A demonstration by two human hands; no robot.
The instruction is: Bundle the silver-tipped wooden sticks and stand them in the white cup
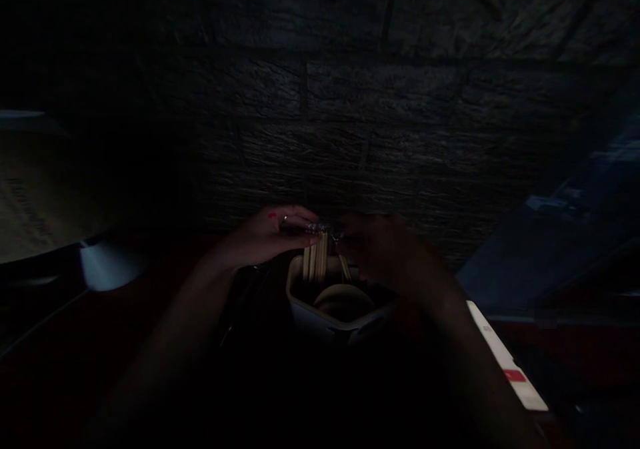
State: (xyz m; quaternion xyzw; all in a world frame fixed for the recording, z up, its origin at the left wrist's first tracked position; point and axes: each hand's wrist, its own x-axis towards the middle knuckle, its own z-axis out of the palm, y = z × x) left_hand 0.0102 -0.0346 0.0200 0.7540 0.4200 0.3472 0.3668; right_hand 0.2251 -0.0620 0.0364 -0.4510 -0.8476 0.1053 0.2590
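Several thin, pale sticks (320,262), probably wooden, stand in a loose bunch inside a box-shaped container (296,310), close to its far wall; a few on the right lean a little apart from the rest. Shiny, crinkled wrapping (323,227) sits at their tops. The left hand (267,237) closes thumb and fingers on the wrapping's left side. The right hand (383,249) reaches to its other side, but its fingertips are lost in shadow, so whether they grip cannot be told.

The sticks look light, stiff and dry, and could snap if bent; loose ones would probably slide or fan out. The wrapping looks thin and easily crumpled. A hold around the middle of the bunch, below the wrapping, should keep them together.

In front of the sticks, a pale round thing (345,295) sits within the container. The container appears to be near the far edge of the dark red counter (65,342), by a stone wall (320,145). A white strip with a red patch (507,362) lies toward the counter's right side; a tan, printed thing (45,195) is toward its left.
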